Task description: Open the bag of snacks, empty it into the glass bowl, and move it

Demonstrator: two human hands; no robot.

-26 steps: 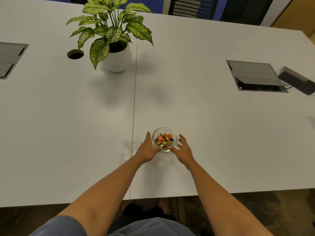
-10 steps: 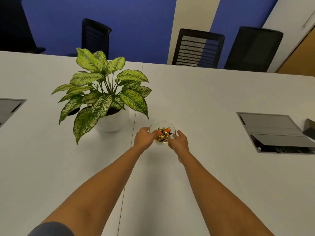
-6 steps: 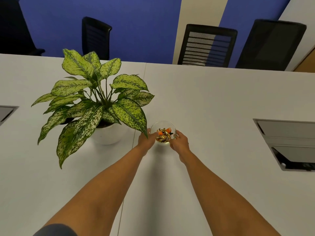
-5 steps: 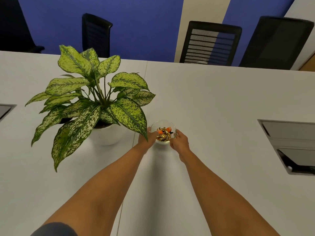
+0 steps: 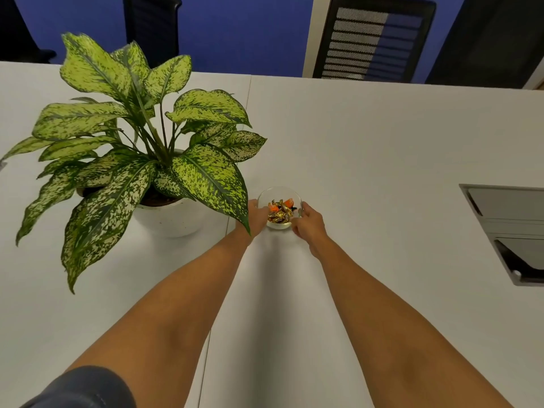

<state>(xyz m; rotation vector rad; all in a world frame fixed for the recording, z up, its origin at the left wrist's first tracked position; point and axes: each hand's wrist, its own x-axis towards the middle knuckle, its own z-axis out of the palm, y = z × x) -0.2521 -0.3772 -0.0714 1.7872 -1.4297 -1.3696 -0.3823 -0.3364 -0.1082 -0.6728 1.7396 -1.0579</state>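
Note:
A small glass bowl (image 5: 279,193) sits on the white table (image 5: 368,142), just right of the potted plant. It holds gold, orange and dark wrapped snacks (image 5: 279,212). My left hand (image 5: 256,220) grips the bowl's left side, partly hidden behind a leaf tip. My right hand (image 5: 308,223) grips its right side. Both arms are stretched far forward. The snack bag is out of view.
A large speckled-leaf plant in a white pot (image 5: 169,219) stands immediately left of the bowl, its leaves overhanging my left hand. A recessed grey cable hatch (image 5: 512,231) lies at the right. Black chairs (image 5: 371,39) stand behind the table's far edge.
Both hands have carried the bowl from near the table's front edge forward to a spot beside the plant pot. The plastic bag has dropped out of view.

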